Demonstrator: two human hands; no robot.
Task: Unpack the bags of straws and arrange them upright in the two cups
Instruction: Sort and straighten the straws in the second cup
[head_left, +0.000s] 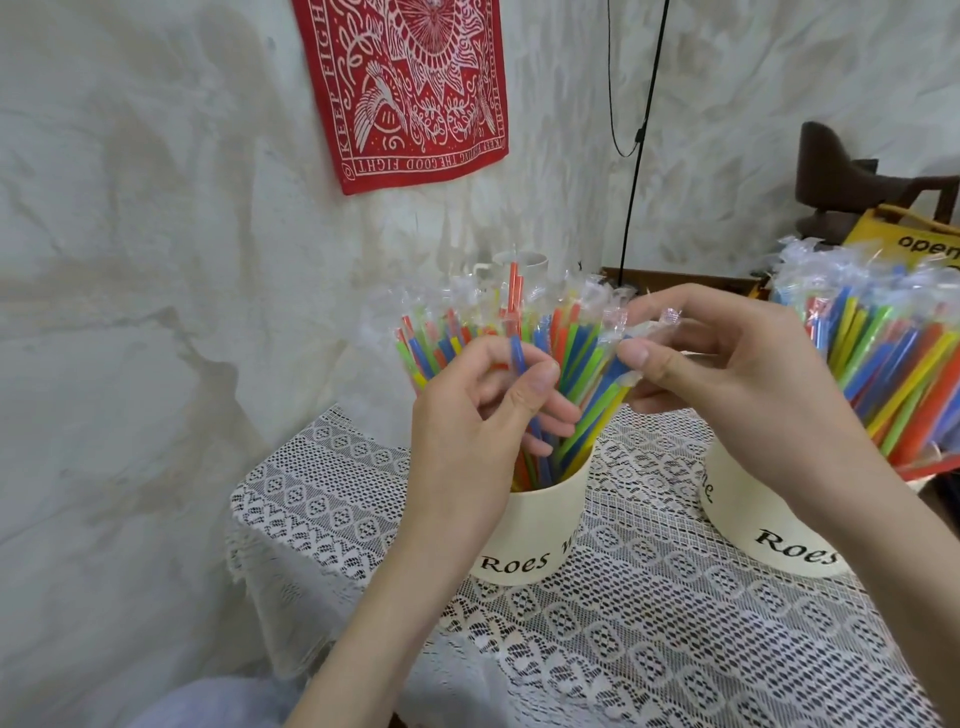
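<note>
Nearest, your left hand (467, 410) pinches a blue straw (519, 364) between thumb and forefinger, other fingers loosely curled. Your right hand (727, 374) pinches a crinkly wrapper tip (644, 332). Straws (582, 374) stand in the near cup (530, 525); judged light, slippery in film, so grip mid-shaft. Far cup (769, 525) looks full.
</note>
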